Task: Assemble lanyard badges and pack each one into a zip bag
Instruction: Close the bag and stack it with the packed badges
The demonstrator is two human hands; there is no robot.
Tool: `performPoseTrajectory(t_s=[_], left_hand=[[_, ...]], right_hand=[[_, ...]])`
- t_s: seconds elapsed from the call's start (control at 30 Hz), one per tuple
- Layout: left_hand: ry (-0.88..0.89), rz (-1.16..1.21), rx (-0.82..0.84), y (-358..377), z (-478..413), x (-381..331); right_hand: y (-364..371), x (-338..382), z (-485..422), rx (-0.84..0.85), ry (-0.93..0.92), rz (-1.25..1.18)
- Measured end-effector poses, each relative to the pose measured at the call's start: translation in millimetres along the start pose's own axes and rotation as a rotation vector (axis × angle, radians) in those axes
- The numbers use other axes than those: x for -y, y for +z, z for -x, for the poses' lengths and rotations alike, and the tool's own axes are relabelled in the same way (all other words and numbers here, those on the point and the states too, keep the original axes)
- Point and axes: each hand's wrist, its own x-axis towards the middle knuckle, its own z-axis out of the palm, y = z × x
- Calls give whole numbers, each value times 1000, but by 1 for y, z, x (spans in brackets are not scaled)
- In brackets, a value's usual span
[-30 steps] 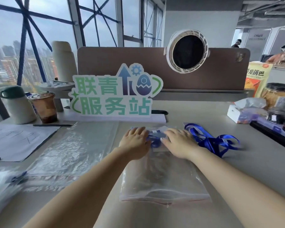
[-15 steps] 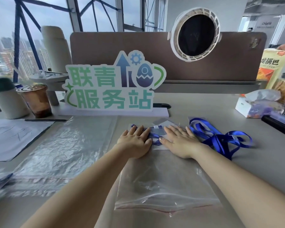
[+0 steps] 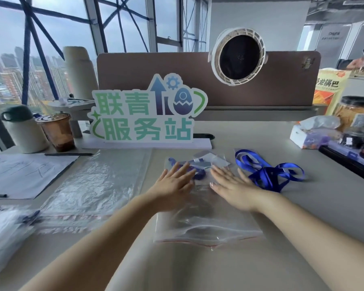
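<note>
The left hand and right hand lie flat on the far end of the zip bag — fingers straight, gripping nothing — probably to flatten the lanyard badge inside.

The left hand and right hand lie flat on the zip bag, at its far half. Left of the zip bag lies a stack of bags; right, loose lanyards; behind, the sign.

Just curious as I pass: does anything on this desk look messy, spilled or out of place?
Nothing spilled or damaged. Only the loose blue lanyards right of the right hand lie in a tangled heap.
</note>
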Motion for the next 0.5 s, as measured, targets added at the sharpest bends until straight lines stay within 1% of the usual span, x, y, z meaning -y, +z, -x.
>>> performPoseTrajectory(t_s=[0.07, 0.1, 0.2, 0.27, 0.3, 0.4, 0.47, 0.5], left_hand=[[3, -90, 72, 9, 17, -4], [-3, -131, 92, 13, 22, -6], [-15, -203, 70, 21, 30, -9], [-9, -193, 22, 21, 32, -7], [0, -173, -39, 19, 33, -7], [31, -48, -365, 9, 45, -13], [88, 3, -536, 4, 58, -20], [112, 7, -567, 3, 66, -24]], right_hand=[[13, 3, 16, 40, 13, 79], [17, 3, 21, 35, 24, 108], [25, 4, 24, -10, 43, 123], [25, 5, 26, -67, 23, 87], [24, 6, 28, -134, -5, 47], [18, 10, 43, -433, -99, -134], [17, 13, 56, -519, -124, -245], [19, 14, 62, -520, -132, -285]])
